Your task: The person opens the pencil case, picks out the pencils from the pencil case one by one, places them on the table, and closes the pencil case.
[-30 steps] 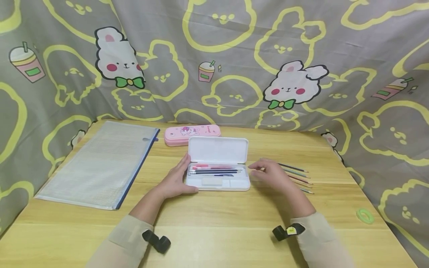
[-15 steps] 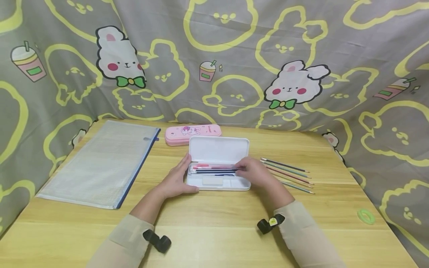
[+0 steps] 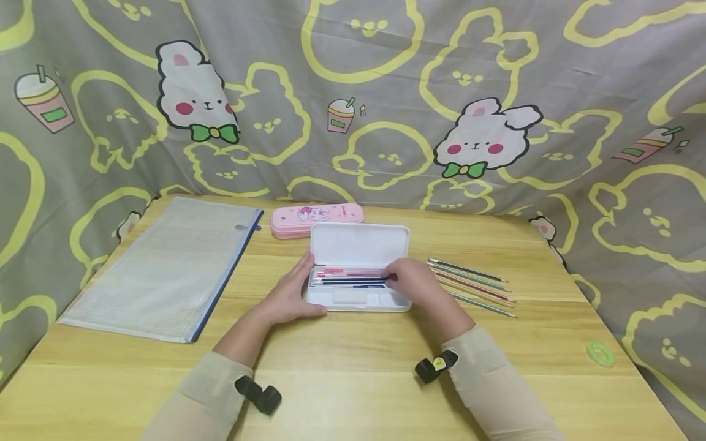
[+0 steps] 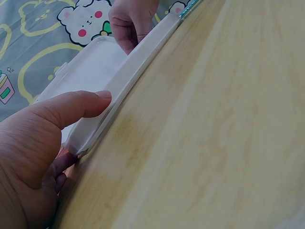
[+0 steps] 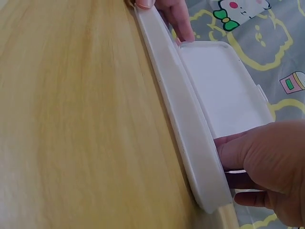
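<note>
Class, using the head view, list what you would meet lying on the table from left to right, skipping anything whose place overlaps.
Flat, whitish rectangular mesh pouch with a blue edge → open, rectangular white pencil box → slender, multicoloured pencils → round green ring.

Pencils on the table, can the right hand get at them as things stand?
Likely yes. The pencils lie just beside the right hand, on the table, with nothing seen resting on them; it would only have to leave the case first.
</note>
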Demonstrator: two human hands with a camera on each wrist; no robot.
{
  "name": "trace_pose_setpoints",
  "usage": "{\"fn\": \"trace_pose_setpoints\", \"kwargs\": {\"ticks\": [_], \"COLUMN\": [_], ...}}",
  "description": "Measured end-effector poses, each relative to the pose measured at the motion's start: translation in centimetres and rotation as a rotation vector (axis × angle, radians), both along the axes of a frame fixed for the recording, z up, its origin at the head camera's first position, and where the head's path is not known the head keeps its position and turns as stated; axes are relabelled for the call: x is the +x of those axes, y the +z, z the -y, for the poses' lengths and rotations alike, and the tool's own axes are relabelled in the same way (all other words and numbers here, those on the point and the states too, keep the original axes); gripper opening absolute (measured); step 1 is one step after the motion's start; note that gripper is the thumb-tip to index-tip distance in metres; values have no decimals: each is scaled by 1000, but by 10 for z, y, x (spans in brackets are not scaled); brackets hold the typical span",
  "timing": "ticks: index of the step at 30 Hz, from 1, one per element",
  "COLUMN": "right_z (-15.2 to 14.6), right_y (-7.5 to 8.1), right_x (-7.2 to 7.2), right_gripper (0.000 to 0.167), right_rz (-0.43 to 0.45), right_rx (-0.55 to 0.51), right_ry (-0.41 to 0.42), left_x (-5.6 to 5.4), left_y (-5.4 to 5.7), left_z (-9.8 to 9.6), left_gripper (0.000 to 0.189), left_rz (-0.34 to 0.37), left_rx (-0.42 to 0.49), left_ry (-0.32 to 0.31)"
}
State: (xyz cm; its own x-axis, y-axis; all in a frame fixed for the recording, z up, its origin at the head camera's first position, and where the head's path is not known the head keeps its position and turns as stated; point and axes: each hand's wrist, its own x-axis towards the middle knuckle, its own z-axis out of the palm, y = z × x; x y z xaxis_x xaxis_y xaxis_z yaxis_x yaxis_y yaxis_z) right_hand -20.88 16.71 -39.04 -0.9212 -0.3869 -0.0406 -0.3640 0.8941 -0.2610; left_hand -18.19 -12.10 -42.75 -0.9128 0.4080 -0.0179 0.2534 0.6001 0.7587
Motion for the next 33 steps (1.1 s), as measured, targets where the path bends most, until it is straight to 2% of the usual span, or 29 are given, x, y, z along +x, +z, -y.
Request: {"fn": "trace_pose_setpoints", "kwargs": {"ticks": [11,19,25,33], "right_z": [-1,-3,-8,-17], "right_y": [-2,-3,-6,2], "right_x": [-2,-3,-3,3], "right_gripper": [18,20,19,19], "right_rz": [33,105,102,119], "right_rx": [-77,-164,-214,-304], "right_ry": [-3,-33,-31,-62], "left_x": [0,1,1,1], "left_y": [1,1,0,0], "left_z": [0,0,0,0], "left_gripper": [122,122,121,121], "left_rz": [-5,0,-1,-6], "left_rx": [0,9,12,12], "left_ry": [1,-3,-3,-1]}}
